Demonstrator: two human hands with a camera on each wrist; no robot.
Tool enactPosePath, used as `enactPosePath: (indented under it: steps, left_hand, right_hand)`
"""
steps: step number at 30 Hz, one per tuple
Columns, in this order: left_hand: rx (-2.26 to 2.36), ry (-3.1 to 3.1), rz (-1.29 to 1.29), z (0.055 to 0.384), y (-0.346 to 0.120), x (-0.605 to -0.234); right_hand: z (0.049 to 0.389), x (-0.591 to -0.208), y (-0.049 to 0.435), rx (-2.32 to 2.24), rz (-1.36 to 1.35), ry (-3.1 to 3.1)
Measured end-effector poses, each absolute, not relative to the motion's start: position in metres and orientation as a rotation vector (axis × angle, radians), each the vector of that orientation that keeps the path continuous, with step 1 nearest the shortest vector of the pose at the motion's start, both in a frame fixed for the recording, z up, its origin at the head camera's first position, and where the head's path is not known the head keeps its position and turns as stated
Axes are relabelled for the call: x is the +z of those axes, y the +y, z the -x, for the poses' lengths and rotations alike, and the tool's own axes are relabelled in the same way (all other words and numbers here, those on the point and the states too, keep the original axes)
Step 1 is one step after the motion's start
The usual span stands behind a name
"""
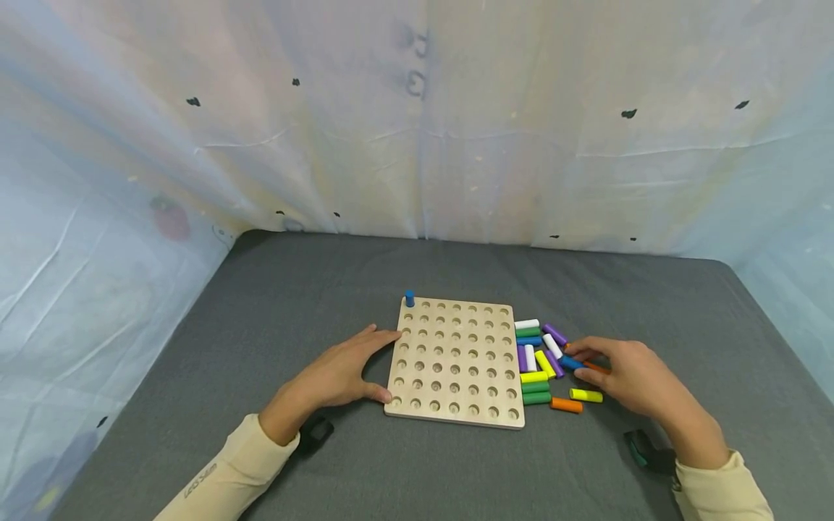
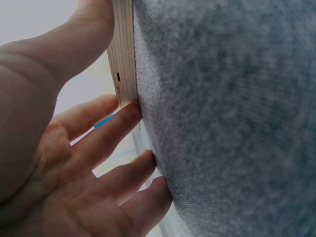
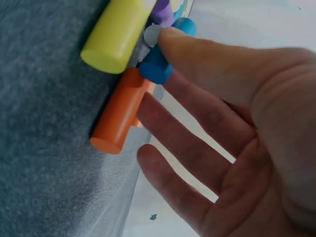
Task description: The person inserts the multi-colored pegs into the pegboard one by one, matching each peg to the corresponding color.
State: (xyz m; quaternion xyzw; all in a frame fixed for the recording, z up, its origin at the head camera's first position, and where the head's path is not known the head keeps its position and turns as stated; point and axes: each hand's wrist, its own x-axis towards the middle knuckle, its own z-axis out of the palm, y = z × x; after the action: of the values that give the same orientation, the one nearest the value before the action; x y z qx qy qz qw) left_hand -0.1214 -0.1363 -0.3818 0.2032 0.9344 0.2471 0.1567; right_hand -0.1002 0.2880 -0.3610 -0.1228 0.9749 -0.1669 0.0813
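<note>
A pale wooden board (image 1: 454,414) with rows of round holes lies on the grey cloth. One blue peg (image 1: 410,299) stands upright in its far left corner hole. My left hand (image 1: 342,369) rests at the board's left edge, thumb near the front corner and fingers spread; in the left wrist view fingertips touch the board's layered side (image 2: 123,64). To the right of the board, my right hand (image 1: 628,373) pinches another blue peg (image 3: 157,65) between thumb and index finger. Its other fingers are spread beside an orange peg (image 3: 117,116).
Loose pegs crowd the board's right side: a green peg (image 1: 536,398), a purple peg (image 1: 555,333), a white peg (image 1: 526,324) and several more. Nearer the front lie a yellow peg (image 1: 586,396) and an orange peg (image 1: 566,405). A pale curtain (image 1: 456,145) hangs behind the table.
</note>
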Motion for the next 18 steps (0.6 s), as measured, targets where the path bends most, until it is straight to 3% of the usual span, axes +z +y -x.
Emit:
enactPosePath:
  steps: [18]
  left_hand:
    - [0.715, 2.67, -0.542, 0.119, -0.135, -0.38]
  right_hand:
    - [0.115, -0.343, 0.26, -0.745, 0.523, 2.98]
